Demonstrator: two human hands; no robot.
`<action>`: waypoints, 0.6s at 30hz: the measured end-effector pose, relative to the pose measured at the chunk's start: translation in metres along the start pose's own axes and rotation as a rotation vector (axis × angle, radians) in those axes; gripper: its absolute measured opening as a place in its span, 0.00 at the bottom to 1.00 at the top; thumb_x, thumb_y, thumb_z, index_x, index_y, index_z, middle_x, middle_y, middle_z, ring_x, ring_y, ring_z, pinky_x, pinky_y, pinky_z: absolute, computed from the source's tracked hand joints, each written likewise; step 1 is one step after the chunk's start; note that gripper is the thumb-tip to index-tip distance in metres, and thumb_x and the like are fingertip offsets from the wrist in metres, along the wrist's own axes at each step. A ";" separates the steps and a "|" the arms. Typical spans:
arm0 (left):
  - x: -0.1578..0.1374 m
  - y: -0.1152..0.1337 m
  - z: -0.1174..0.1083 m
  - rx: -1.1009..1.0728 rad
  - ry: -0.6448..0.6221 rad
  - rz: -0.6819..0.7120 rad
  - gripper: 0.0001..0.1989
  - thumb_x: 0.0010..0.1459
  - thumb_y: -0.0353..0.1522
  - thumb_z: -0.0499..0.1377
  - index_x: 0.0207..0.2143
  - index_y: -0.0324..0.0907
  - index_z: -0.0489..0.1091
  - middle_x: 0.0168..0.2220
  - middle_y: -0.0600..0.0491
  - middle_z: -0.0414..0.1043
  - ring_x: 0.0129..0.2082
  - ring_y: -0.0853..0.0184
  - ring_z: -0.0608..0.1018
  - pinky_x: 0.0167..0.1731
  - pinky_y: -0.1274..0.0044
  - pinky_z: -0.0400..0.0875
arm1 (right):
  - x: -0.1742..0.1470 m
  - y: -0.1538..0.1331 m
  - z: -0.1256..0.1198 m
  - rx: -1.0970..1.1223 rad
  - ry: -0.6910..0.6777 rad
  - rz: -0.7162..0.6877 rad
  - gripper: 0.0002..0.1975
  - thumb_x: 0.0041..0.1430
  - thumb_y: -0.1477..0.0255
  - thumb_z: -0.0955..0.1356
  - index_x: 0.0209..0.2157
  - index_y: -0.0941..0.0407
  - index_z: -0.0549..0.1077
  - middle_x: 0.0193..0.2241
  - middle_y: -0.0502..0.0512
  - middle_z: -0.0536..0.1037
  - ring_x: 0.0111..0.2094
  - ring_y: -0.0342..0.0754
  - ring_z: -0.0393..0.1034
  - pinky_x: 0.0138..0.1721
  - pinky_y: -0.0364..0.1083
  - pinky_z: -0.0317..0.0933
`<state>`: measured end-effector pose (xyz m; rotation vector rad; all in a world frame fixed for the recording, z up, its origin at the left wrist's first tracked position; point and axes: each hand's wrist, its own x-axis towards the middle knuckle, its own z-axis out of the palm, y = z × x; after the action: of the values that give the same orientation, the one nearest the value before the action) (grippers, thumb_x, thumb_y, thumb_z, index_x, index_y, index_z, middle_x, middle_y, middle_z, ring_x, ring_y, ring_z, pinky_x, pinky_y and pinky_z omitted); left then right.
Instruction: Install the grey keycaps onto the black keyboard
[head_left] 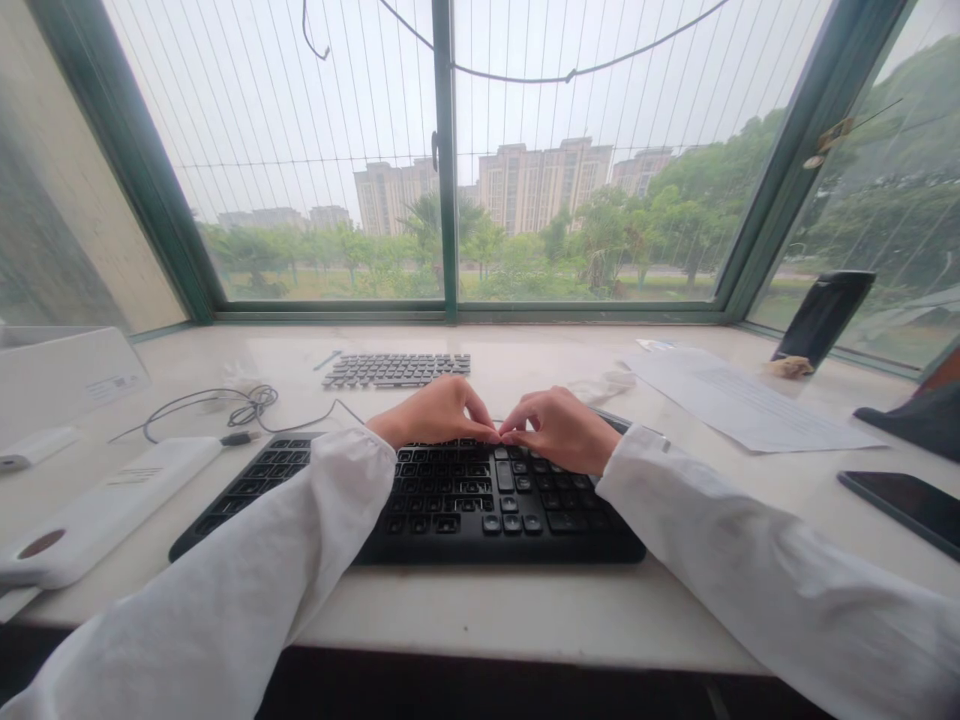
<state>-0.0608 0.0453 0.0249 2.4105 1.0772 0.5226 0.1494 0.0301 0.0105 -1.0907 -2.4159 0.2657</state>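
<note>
A black keyboard lies in front of me on the white sill. Its left and middle parts show bare key sockets, while some keycaps sit on the arrow and navigation keys. Over the upper edge of the keyboard, my left hand is closed in a pinch. Fingertip to fingertip with it, my right hand is pinched as well, above the right part of the keyboard. Whatever lies between the fingers is too small or hidden to tell. Loose keycaps are laid out in rows behind the keyboard.
A coiled black cable and a white box-like device lie to the left. On the right are a sheet of paper, a phone lying flat and an upright dark device. The window frame bounds the back.
</note>
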 end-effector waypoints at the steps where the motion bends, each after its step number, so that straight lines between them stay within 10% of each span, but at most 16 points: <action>1: 0.000 0.000 0.000 0.001 -0.003 0.000 0.14 0.48 0.44 0.64 0.29 0.43 0.81 0.19 0.57 0.74 0.20 0.74 0.66 0.24 0.80 0.58 | 0.000 0.000 0.000 0.001 0.004 -0.003 0.06 0.53 0.71 0.71 0.32 0.51 0.83 0.25 0.50 0.78 0.25 0.41 0.66 0.30 0.41 0.57; 18: -0.002 0.005 0.002 0.018 0.013 -0.010 0.13 0.47 0.44 0.65 0.28 0.44 0.81 0.19 0.57 0.74 0.21 0.74 0.67 0.26 0.79 0.59 | 0.002 0.002 0.002 0.159 -0.045 0.121 0.08 0.49 0.69 0.72 0.31 0.56 0.83 0.24 0.52 0.79 0.26 0.42 0.66 0.28 0.41 0.58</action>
<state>-0.0584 0.0405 0.0260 2.4189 1.1029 0.5286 0.1489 0.0330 0.0091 -1.1701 -2.3250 0.5184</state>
